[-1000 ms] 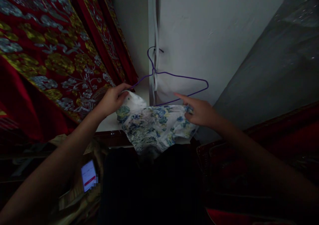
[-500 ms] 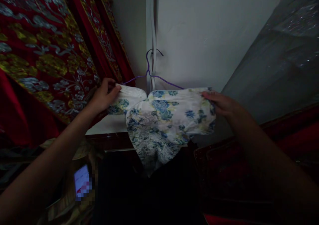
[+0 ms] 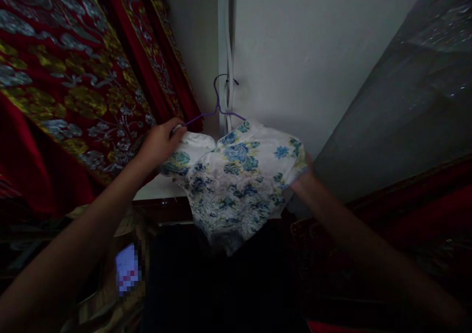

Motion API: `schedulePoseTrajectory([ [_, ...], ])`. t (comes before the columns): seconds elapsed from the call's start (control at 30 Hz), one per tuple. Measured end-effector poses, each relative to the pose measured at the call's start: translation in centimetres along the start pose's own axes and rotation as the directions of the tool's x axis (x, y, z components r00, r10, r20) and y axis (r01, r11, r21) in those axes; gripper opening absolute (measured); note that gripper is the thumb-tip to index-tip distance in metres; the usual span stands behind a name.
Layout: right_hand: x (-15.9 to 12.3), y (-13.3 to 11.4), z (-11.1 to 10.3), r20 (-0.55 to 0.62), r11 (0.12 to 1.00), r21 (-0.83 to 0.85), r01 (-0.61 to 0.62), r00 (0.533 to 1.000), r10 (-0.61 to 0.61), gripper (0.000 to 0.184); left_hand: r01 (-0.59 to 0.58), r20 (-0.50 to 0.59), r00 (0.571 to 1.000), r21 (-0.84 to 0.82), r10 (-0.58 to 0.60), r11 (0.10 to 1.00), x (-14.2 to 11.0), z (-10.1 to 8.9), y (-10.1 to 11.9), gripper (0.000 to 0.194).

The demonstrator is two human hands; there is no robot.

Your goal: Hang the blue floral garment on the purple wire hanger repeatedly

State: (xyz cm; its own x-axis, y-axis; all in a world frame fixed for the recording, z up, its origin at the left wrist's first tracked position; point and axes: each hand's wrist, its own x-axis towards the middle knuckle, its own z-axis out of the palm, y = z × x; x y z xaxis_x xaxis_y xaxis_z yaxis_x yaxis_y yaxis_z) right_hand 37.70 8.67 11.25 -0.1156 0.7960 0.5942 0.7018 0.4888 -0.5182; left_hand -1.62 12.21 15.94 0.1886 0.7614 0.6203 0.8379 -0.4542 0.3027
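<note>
A white top [image 3: 236,176] with blue and green flowers hangs on a purple wire hanger [image 3: 218,97] in front of me. My left hand [image 3: 162,141] is closed on the top's left shoulder, thumb and fingers pinching the cloth near the hanger's end. My right hand [image 3: 304,178] reaches into or under the short sleeve at the right. Most of its fingers are hidden by cloth, so I cannot see whether they grip. The top's lower part droops in folds over a dark area.
Red cloth with gold and silver embroidery [image 3: 88,97] hangs at the left. Behind the hanger are a pale wall [image 3: 302,48] and a white cable [image 3: 227,33]. Clear plastic sheeting [image 3: 405,92] covers the right side. A lit phone [image 3: 127,269] sits at lower left.
My right hand has moved from the outer top edge of the sleeve down to its opening. The right shoulder now slopes, and the sleeve is fuller. My left hand stays at its shoulder.
</note>
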Motion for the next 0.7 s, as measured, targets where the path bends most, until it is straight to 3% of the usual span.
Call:
schedulePoseTrajectory([
  [0.07, 0.2, -1.0, -0.2, 0.010, 0.981, 0.191, -0.033, 0.999, 0.031, 0.083, 0.019, 0.013, 1.000, -0.015, -0.019, 1.000, -0.5, 0.1, -0.2, 0.036],
  [0.13, 0.6, -2.6, -1.0, 0.028, 0.923, 0.379, -0.074, 0.997, 0.068, 0.101, 0.043, -0.009, 0.999, -0.026, -0.043, 0.999, -0.6, 0.1, -0.1, 0.037],
  [0.2, 1.0, -4.6, -2.0, 0.020, 0.907, 0.413, -0.083, 0.996, 0.082, 0.100, 0.088, -0.056, 0.994, -0.015, -0.089, 0.996, -0.3, 0.1, 0.1, 0.038],
  [0.27, 0.9, -6.8, -2.8, 0.037, 0.933, 0.351, -0.079, 0.997, 0.071, 0.087, 0.126, -0.099, 0.987, -0.013, -0.127, 0.992, 0.1, 0.1, 0.2, 0.040],
  [0.33, 0.3, -8.8, -2.9, 0.202, 0.940, 0.338, -0.045, 0.979, -0.026, 0.076, 0.120, -0.131, 0.983, -0.079, -0.130, 0.990, 0.2, 0.2, 0.4, 0.041],
  [0.37, -0.2, -9.5, -2.7, 0.327, 0.932, 0.362, -0.011, 0.938, -0.116, 0.072, 0.101, -0.141, 0.982, -0.145, -0.122, 0.984, 0.0, 0.2, 0.7, 0.040],
  [0.43, -1.5, -10.3, -1.6, 0.527, 0.911, 0.405, 0.073, 0.796, -0.298, 0.065, 0.054, -0.138, 0.985, -0.315, -0.103, 0.947, -0.6, 0.4, 1.6, 0.039],
  [0.47, -2.1, -10.3, -0.7, 0.567, 0.910, 0.396, 0.125, 0.746, -0.350, 0.062, 0.038, -0.127, 0.987, -0.396, -0.096, 0.918, -1.1, 0.5, 2.4, 0.041],
  [0.5, -2.8, -10.2, 0.5, 0.570, 0.917, 0.357, 0.180, 0.736, -0.366, 0.062, 0.029, -0.112, 0.990, -0.458, -0.090, 0.889, -1.7, 0.6, 3.3, 0.044],
  [0.63, -4.3, -8.4, 6.2, 0.352, 0.946, 0.067, 0.316, 0.880, -0.318, 0.112, 0.033, 0.007, 0.999, -0.642, -0.037, 0.766, -3.9, 1.0, 8.4, 0.057],
  [0.7, -4.5, -7.5, 8.7, 0.232, 0.937, -0.053, 0.345, 0.917, -0.325, 0.129, 0.068, 0.122, 0.991, -0.780, 0.045, 0.622, -4.7, 1.2, 11.1, 0.064],
])
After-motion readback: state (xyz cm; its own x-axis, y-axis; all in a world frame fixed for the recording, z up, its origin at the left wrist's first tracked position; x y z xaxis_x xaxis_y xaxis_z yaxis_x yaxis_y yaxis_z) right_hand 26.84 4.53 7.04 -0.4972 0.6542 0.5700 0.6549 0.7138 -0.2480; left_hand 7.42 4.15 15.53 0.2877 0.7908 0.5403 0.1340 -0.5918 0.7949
